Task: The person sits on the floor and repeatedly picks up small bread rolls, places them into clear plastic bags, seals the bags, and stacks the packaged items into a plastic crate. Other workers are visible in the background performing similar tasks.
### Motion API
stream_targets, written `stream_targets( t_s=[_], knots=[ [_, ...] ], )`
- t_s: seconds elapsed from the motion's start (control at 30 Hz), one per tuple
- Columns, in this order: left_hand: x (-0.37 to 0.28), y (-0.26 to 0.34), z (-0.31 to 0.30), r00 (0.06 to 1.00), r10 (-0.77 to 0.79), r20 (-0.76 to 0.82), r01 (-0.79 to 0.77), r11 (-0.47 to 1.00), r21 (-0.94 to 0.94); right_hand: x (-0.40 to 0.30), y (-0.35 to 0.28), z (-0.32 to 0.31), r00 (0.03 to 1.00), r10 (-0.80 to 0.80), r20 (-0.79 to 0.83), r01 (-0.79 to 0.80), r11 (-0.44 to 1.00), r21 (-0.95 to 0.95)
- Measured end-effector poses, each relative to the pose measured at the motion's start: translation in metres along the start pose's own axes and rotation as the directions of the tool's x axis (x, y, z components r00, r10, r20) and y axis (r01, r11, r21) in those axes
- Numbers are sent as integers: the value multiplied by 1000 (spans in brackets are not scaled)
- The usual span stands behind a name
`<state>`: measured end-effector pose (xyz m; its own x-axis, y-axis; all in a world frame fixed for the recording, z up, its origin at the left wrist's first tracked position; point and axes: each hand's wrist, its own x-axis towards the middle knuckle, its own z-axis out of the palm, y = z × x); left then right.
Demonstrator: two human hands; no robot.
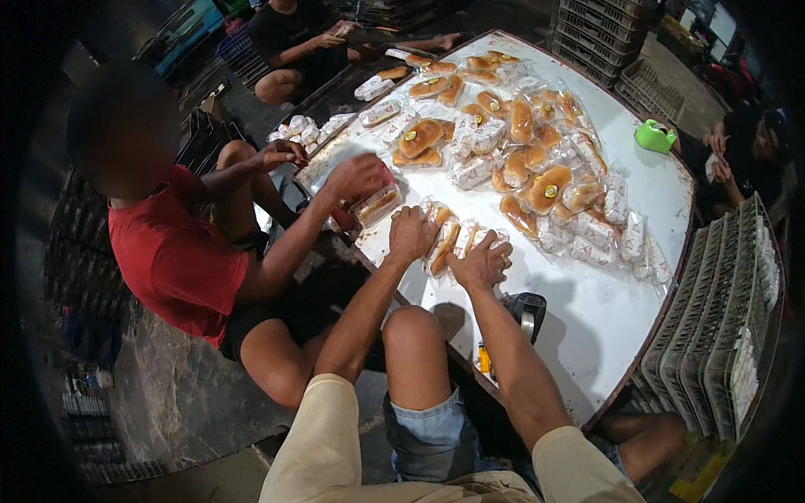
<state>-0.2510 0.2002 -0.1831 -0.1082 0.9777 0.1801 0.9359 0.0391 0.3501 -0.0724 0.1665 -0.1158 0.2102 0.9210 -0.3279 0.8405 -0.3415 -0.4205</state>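
Observation:
A short row of bread rolls in clear printed wrappers [445, 246] lies on the white tabletop [434, 298] between my hands. My left hand [412, 234] grips the row's left end, fingers curled over the wrappers. At the other end, my right hand [481, 261] holds the packs with its fingers spread over them. Some of the row is hidden under both hands. Beyond it spreads a large loose heap of wrapped rolls [522, 166], several bearing round yellow stickers. Beside my right forearm rests a black tool with a silver band [528, 317], its kind unclear; a yellow object [483, 358] is partly hidden there.
At my left, a co-worker in a red shirt [170, 264] reaches over the table towards another wrapped roll [379, 206]. Grey plastic crates [698, 320] are stacked along the right edge, more crates [597, 38] behind. A bright green item [655, 136] sits at the far right.

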Motion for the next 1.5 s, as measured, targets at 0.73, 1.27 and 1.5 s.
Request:
stream_targets(
  t_s=[0.73, 1.27, 1.5],
  knots=[
    [16, -83, -27, 812, -555, 179, 576, 811, -102, -4, -17, 3, 994, -92, 63, 89, 995, 50],
    [23, 169, -214, 993, -73, 91, 114, 781, -614, 2, 82, -192, 665, -415, -621, 691, 657, 301],
    [33, 453, -263, 886, 340, -317, -441, 398, -805, -13, 227, -461, 95, -427, -899, 668, 698, -261]
  ],
)
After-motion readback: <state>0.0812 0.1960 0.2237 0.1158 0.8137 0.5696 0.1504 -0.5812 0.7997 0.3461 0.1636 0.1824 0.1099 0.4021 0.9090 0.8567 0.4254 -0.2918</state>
